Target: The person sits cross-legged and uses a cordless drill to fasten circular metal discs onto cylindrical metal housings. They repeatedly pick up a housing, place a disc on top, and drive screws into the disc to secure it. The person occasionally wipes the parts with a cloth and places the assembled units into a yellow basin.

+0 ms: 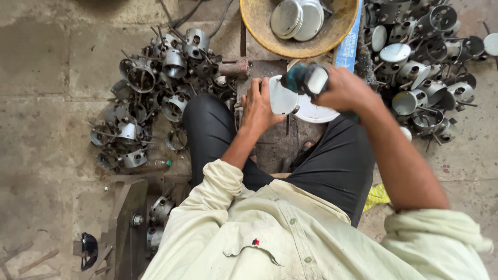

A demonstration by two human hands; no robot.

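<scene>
My left hand [258, 106] grips a small round metal cup [282, 96] by its side, just above my knees. My right hand [346, 89] is closed around a dark green power tool [305, 79], whose head sits against the cup's rim. A flat pale metal disc [316, 113] lies under both, between my legs. I sit low on the floor in dark trousers and a cream shirt.
A heap of grey metal cups with pins [155, 93] lies on the concrete floor at my left. A second heap [425, 62] lies at my right. A yellow bowl [259, 26] ahead holds round metal lids. A steel frame [129, 218] stands at lower left.
</scene>
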